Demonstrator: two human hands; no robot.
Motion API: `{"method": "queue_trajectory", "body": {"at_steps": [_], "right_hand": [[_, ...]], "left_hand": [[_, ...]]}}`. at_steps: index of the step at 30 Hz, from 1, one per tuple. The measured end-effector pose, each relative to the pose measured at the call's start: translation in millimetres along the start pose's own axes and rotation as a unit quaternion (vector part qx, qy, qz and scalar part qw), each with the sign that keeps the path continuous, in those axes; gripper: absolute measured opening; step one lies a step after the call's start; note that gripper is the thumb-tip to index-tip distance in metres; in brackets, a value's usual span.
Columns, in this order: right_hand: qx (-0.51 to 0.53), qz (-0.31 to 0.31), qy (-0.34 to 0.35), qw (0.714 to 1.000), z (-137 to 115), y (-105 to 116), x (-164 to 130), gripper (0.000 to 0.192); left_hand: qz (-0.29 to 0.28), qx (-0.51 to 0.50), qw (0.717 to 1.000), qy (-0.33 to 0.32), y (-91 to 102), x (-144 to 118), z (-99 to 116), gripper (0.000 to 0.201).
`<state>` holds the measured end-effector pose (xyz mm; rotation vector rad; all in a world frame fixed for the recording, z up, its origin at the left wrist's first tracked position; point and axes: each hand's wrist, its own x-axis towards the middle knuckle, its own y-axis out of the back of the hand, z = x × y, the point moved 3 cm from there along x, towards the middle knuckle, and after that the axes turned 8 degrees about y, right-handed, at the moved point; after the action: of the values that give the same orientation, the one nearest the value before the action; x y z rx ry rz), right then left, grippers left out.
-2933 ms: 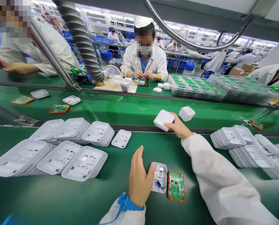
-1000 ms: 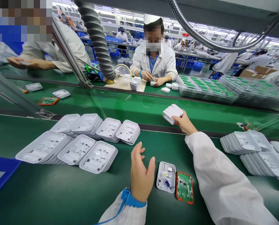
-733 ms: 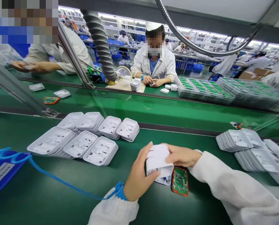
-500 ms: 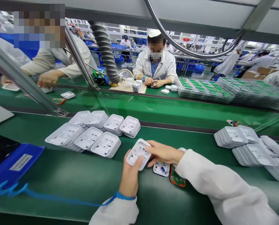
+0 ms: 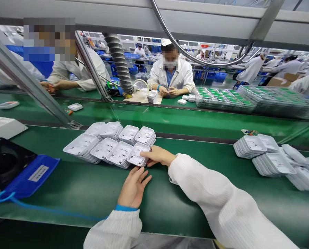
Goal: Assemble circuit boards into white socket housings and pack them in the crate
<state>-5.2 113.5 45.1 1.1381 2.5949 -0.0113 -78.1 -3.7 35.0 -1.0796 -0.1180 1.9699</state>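
My right hand [image 5: 158,155] pinches the right edge of a white plastic housing [image 5: 135,154], thumb over its face. The housing has rounded corners and small dark parts inside. It sits at the near right end of several stacks of like housings [image 5: 119,153]. Just below, my left hand [image 5: 134,186] is open with the palm turned inward and nothing in it; its fingertips come close to the housing's near edge. A blue band circles my left wrist. Under my right sleeve, only a corner of another white housing [image 5: 172,181] shows.
More stacked white housings [image 5: 279,164] stand at the right. On the left lie a black fan [image 5: 5,162] and a blue holder [image 5: 36,176] with a coiled cord. Across a green divider [image 5: 170,119], a co-worker [image 5: 171,74] sits by trays of green boards [image 5: 224,98].
My right hand has carried the housing left and away from me to the stacks. My left hand has let go of it. The orange-edged circuit board is now hidden behind my right sleeve.
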Motion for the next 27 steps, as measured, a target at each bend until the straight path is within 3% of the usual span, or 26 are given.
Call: {"method": "queue_trajectory", "body": {"at_steps": [3,6,9,11,14,17,20,23,25,27], "right_hand": [[-0.119,0.03,0.01,0.992,-3.2,5.2,-5.2,0.038],[-0.262,0.068,0.064,0.961,-10.2,29.8,-22.1,0.05],[-0.343,0.109,0.164,0.919,-17.5,68.8,-57.4,0.031],[-0.368,0.13,0.19,0.901,-14.8,93.7,-87.1,0.017],[-0.42,0.162,0.18,0.874,1.6,113.4,-128.4,0.013],[-0.459,0.158,0.173,0.857,25.9,104.3,-152.7,0.014],[-0.489,0.161,0.17,0.84,47.6,85.4,-155.6,0.012],[-0.514,0.175,0.142,0.828,62.3,78.3,-143.7,0.021],[-0.517,0.164,0.144,0.828,67.0,80.4,-134.1,0.019],[-0.514,0.17,0.166,0.824,66.8,85.2,-128.4,0.017]], "left_hand": [[0.022,0.013,0.999,-0.022,2.9,1.8,-8.3,0.013],[0.013,0.047,0.998,-0.044,6.8,6.3,-16.6,0.021],[-0.022,0.156,0.985,-0.076,5.0,11.2,-24.6,0.032],[-0.048,0.29,0.947,-0.129,-5.2,15.1,-28.9,0.032],[-0.069,0.479,0.839,-0.25,-34.6,22.7,-35.0,0.015],[-0.076,0.576,0.754,-0.307,-67.6,32.5,-45.0,0.01],[-0.055,0.613,0.72,-0.32,-88.6,37.9,-53.8,0.02],[-0.024,0.59,0.743,-0.314,-92.9,38.3,-57.0,0.015],[-0.028,0.543,0.794,-0.27,-89.5,39.4,-58.3,0.008],[-0.059,0.455,0.869,-0.182,-84.9,41.7,-61.6,0.012]]}}
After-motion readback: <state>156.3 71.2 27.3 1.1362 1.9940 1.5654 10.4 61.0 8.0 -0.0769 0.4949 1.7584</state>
